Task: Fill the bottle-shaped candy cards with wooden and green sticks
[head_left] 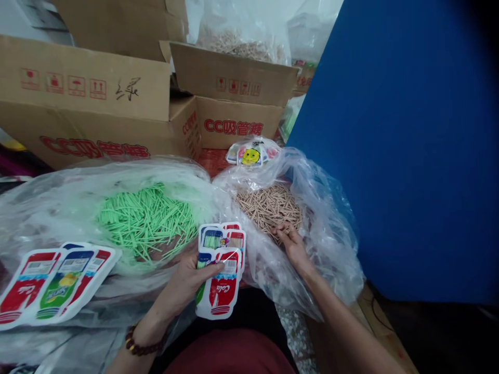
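My left hand (187, 283) grips a small stack of bottle-shaped printed pouches (220, 275), held upright with green and tan sticks showing in the open tops. My right hand (292, 244) reaches into a clear plastic bag (331, 234) of tan sticks (268, 205), fingers curled and pinching at a few of them. Left of it lies another clear bag holding a pile of green sticks (150, 218). A bead bracelet (140, 345) circles my left wrist.
More flat printed pouches (50, 285) lie at the left on plastic. Cardboard boxes (89, 104) with red lettering stand behind the bags. A small bag of pouches with a yellow face (251, 153) sits behind the tan sticks. A blue panel (397, 145) walls off the right.
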Available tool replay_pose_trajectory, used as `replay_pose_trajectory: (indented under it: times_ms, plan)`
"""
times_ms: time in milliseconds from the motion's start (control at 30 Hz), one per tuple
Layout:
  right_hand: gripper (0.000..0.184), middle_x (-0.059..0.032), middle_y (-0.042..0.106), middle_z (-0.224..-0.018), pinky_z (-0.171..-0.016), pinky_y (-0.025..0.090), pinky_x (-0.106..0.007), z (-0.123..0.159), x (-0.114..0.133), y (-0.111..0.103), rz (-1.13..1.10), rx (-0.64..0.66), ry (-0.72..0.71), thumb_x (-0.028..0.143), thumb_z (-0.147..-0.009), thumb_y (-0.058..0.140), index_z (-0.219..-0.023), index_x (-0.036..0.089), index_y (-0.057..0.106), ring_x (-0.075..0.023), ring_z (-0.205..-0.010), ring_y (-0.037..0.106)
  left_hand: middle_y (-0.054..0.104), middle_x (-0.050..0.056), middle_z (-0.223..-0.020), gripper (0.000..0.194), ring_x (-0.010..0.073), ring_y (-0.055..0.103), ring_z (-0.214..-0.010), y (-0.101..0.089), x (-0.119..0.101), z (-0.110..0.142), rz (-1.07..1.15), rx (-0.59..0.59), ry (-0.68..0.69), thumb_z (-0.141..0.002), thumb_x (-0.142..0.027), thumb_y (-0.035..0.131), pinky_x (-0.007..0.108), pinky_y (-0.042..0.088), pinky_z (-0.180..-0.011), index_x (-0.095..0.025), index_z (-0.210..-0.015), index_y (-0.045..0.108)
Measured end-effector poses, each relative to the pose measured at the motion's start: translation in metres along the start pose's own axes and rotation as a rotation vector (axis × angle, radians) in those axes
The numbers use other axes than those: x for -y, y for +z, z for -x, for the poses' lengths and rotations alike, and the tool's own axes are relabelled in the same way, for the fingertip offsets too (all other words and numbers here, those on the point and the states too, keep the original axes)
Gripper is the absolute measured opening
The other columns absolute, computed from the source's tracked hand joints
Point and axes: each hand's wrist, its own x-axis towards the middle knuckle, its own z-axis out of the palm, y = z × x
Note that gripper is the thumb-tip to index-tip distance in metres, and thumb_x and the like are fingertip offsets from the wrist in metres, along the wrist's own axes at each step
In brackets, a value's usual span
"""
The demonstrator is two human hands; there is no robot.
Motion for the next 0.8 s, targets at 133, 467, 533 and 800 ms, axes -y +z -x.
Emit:
replay_pose_trajectory:
  times_ms: [133,467,533,800]
  plan:
    - [0.016,0.0004,0.064,-0.08,-0.087,0.045,-0.037,-0.005,0.006,-0.001,0.0,-0.037,0.002,0.042,-0.082,0.06,-0.087,0.027,0.058,-0.0207,-0.085,0.061,0.077,0.009,-0.092,0.034,0.0266,0.071,-0.08,0.001,-0.001,0.001,0.002,0.02,-0.019,-0.072,-0.031,0.075,0.038,0.055,-0.076,-0.014,-0.101,0.069]
    - [0.011,0.0034,0.056,-0.076,-0.083,0.054,-0.035,0.003,0.088,0.028,-0.732,-0.025,0.019,0.026,-0.081,0.066,-0.088,0.025,0.058,-0.013,-0.074,0.061,0.075,0.011,-0.096,0.033,0.0248,0.069,-0.082,0.019,-0.009,-0.006,-0.1,0.134,0.002,-0.072,-0.031,0.075,0.034,0.054,-0.076,-0.013,-0.1,0.072]
    - [0.008,0.0032,0.056,-0.077,-0.085,0.054,-0.036,0.015,0.101,0.05,-0.785,0.051,0.055,0.026,-0.083,0.063,-0.088,0.026,0.057,-0.0135,-0.076,0.063,0.075,0.01,-0.094,0.031,0.0237,0.069,-0.081,0.023,-0.01,-0.006,-0.086,0.168,0.011,-0.072,-0.03,0.076,0.033,0.053,-0.077,-0.013,-0.098,0.073]
    - [0.011,0.0039,0.057,-0.071,-0.094,0.048,-0.041,0.034,0.117,0.101,-0.757,0.252,0.084,0.033,-0.084,0.062,-0.085,0.027,0.052,-0.0172,-0.079,0.067,0.073,0.006,-0.09,0.029,0.0203,0.066,-0.081,0.015,-0.009,-0.002,-0.052,0.195,0.058,-0.071,-0.025,0.077,0.031,0.05,-0.079,-0.013,-0.096,0.073]
